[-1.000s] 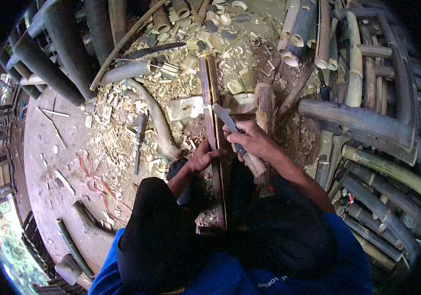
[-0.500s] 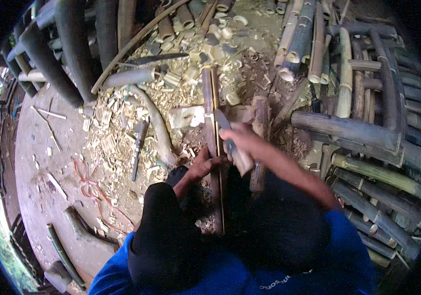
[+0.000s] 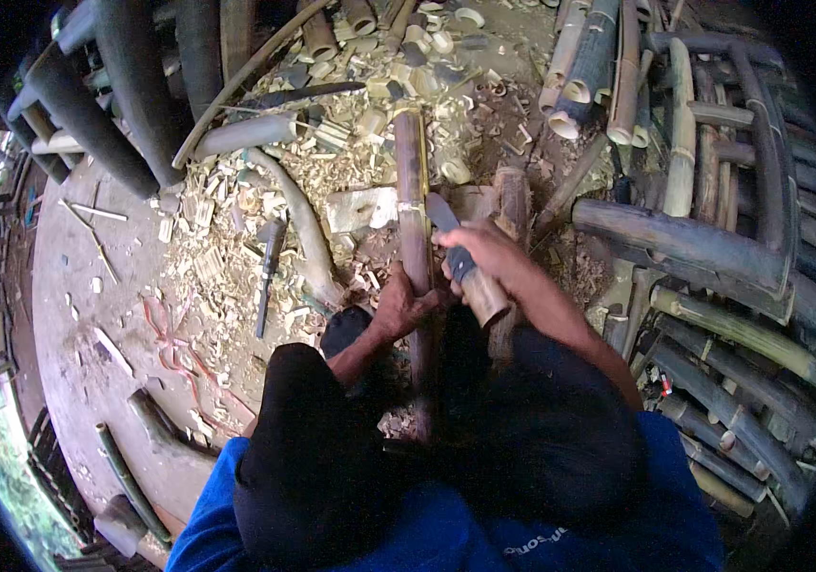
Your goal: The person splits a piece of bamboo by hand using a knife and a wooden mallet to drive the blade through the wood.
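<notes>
A brown bamboo pole (image 3: pixel 411 162) stretches away from between my knees, its far part beside a pale wood block. My left hand (image 3: pixel 397 307) is wrapped around it, near its middle. In my right hand (image 3: pixel 486 250) is a knife (image 3: pixel 441 214) with a short broad blade and a thick wooden handle, whose butt sticks out toward me. The blade lies close by the pole's right side; whether it touches cannot be made out. Just right of the knife is a short round log (image 3: pixel 510 200). My knees hide the pole's near end.
Shavings and chips (image 3: pixel 213 253) cover the floor ahead and left. A dark long tool (image 3: pixel 271 276) and a curved branch (image 3: pixel 301 224) lie left of the pole. Bamboo frames (image 3: pixel 680 234) and stacked poles stand at the right; large dark bamboo pieces (image 3: pixel 141 86) lean at the far left.
The pole has turned so its rounded side shows instead of the split edges. My right hand and the knife have shifted slightly right, and the blur on them is gone.
</notes>
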The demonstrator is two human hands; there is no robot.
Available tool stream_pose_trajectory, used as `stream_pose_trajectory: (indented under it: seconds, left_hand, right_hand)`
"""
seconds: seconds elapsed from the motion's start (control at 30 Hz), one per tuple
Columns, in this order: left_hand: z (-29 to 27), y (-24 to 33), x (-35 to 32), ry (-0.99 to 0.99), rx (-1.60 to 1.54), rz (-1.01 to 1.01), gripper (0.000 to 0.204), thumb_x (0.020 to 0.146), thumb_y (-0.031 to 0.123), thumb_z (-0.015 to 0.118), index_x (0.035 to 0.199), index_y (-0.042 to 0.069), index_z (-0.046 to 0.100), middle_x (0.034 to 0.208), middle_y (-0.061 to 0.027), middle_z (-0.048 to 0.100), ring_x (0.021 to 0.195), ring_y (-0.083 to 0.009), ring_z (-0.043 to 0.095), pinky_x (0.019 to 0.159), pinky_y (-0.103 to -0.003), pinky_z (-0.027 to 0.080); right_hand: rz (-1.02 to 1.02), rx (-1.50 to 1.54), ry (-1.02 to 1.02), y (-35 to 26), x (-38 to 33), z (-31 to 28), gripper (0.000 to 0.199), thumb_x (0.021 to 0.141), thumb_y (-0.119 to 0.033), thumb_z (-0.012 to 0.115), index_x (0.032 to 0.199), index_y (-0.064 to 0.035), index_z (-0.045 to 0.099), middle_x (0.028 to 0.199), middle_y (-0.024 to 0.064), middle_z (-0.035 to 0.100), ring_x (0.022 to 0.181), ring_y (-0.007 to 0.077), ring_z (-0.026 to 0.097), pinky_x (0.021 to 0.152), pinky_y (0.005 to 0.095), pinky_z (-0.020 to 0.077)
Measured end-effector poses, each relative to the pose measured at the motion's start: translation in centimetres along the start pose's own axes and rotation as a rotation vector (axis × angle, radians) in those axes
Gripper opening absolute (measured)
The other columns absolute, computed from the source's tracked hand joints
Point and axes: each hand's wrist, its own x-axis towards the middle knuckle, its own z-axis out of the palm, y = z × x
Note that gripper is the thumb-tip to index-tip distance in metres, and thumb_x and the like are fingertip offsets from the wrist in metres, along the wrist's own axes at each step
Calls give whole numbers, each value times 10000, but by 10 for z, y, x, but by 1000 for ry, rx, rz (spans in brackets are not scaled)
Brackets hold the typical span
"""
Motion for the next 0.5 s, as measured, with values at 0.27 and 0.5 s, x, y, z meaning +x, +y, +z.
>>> stream_pose_trajectory:
  seconds: [0.27, 0.5]
  left_hand:
    - [-10, -12, 2, -220, -631, 79, 729, 785, 203, 724, 1350, -22, 322, 1148, -128, 579, 1046, -212, 571, 916, -361, 470]
    - [-3, 13, 0, -146, -523, -30, 631, 809, 128, 731, 1286, -13, 344, 1097, -128, 589, 985, -197, 596, 866, -355, 501]
  right_hand:
    - [-197, 35, 61, 35, -29, 21, 364, 868, -201, 547, 1162, 10, 512, 717, 120, 607, 579, 217, 627, 510, 347, 541]
    - [-403, 353, 69, 54, -18, 25, 354, 963, -250, 448, 1198, 6, 512, 692, 111, 619, 522, 189, 613, 491, 317, 531]
